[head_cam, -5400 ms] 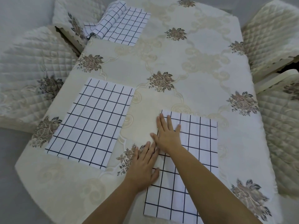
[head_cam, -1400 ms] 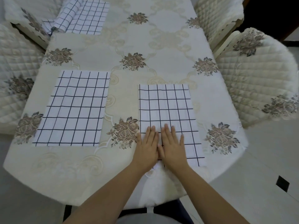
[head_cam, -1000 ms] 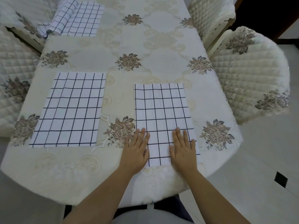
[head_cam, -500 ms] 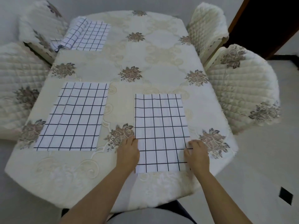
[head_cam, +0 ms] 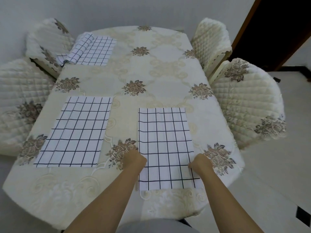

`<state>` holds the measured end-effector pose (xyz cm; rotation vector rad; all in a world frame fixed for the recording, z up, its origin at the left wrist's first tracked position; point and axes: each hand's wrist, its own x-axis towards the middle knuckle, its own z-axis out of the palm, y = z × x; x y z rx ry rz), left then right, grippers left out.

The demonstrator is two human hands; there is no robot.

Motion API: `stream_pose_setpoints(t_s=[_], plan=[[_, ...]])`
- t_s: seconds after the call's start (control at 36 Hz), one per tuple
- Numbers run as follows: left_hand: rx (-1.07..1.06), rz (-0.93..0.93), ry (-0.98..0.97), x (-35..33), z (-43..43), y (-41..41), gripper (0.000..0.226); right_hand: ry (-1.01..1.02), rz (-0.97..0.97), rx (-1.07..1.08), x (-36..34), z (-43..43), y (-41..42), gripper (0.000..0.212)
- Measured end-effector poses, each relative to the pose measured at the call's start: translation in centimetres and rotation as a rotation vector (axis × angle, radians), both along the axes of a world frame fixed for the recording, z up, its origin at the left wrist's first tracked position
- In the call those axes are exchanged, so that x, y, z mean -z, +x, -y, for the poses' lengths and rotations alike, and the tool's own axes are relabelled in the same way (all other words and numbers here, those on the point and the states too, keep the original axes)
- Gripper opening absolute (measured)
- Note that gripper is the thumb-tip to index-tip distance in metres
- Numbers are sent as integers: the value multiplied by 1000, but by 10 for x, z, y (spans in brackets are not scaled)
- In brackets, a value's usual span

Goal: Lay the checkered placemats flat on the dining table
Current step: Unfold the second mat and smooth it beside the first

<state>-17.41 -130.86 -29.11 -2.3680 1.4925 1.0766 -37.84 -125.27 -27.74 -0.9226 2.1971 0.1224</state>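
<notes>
Table point(head_cam: 168, 71) with quilted chairs point(head_cam: 249, 105) on both sides. The left mat point(head_cam: 75, 132) lies flat near the table's left edge. The near mat point(head_cam: 165, 145) lies flat before me, its end at the near rim. The far mat point(head_cam: 94, 51) sits partly rolled at the far left corner. My left hand point(head_cam: 134, 159) and right hand point(head_cam: 200, 163), fingers curled, grip the near mat's side edges.

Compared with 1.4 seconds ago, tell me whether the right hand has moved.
Yes. The right hand slid rightward across the near placemat to its right edge, beside the flower motif.
</notes>
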Motion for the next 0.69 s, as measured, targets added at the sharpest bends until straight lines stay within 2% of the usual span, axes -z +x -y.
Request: stream_pose_setpoints(t_s=[0.06,0.11,0.17,0.25,0.28,0.31,0.33,0.39,0.42,0.44,0.47,0.53,0.58,0.64,0.69], plan=[[-25,-20,-62,2,-4,-2,10,-8,-8,11,1,0,1,10],[-38,-64,-130,7,-7,-1,25,-27,-19,36,3,-1,2,16],[-37,-146,-167,8,-7,-1,34,-52,6,86,6,-3,5,11],[-51,-271,-164,5,-5,-1,23,-105,53,127,10,-4,8,13],[-47,-296,-157,3,-4,-1,17,-120,66,140,10,-4,9,6],[-37,-311,-145,2,-3,-1,11,-141,70,152,8,-3,10,9],[-32,-322,-145,0,-3,0,9,-156,77,172,9,-2,10,24],[-45,-339,-134,0,-2,-1,18,-168,96,200,9,-1,9,43],[-46,-353,-131,1,-2,-2,17,-175,112,207,9,0,8,46],[-38,-362,-118,2,-2,-2,9,-176,141,223,10,1,6,44],[-27,-367,-108,2,-2,-3,13,-189,166,229,12,1,3,37],[-24,-394,-91,5,-1,-6,38,-207,219,242,14,2,-3,23],[-29,-422,-89,4,0,-8,43,-236,233,234,15,3,-9,6],[-48,-456,-80,5,3,-10,40,-258,224,226,15,4,-15,24],[-56,-486,-78,6,6,-13,31,-276,235,227,16,5,-22,30]])
